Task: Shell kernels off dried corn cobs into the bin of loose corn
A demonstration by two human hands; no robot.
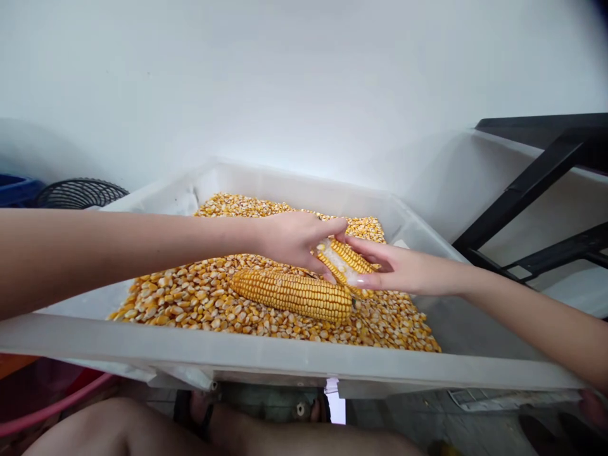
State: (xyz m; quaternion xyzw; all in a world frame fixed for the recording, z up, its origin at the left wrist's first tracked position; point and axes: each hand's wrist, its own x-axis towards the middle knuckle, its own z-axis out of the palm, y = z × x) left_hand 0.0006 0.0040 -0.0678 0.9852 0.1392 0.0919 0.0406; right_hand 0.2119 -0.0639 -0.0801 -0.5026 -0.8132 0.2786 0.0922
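Both my hands are on one yellow corn cob (pixel 349 261), above the loose kernels. A pale strip along the cob has no kernels. My left hand (pixel 304 237) is closed around its left end, and part of its fingers is hidden. On the other side, my right hand (pixel 387 265) grips the cob, with the thumb on the near side and the fingers behind. Just below my left hand, a second, full corn cob (pixel 292 294) lies on the bed of corn kernels (pixel 190 301) in a whitish plastic bin (pixel 294 351).
Behind the bin rises a white wall (pixel 304 82). A black frame (pixel 522 196) stands at the right. At the left are a dark wire basket (pixel 82 192) and a blue container (pixel 18 189). A pink-rimmed tub (pixel 57 405) sits at lower left, beside my knees.
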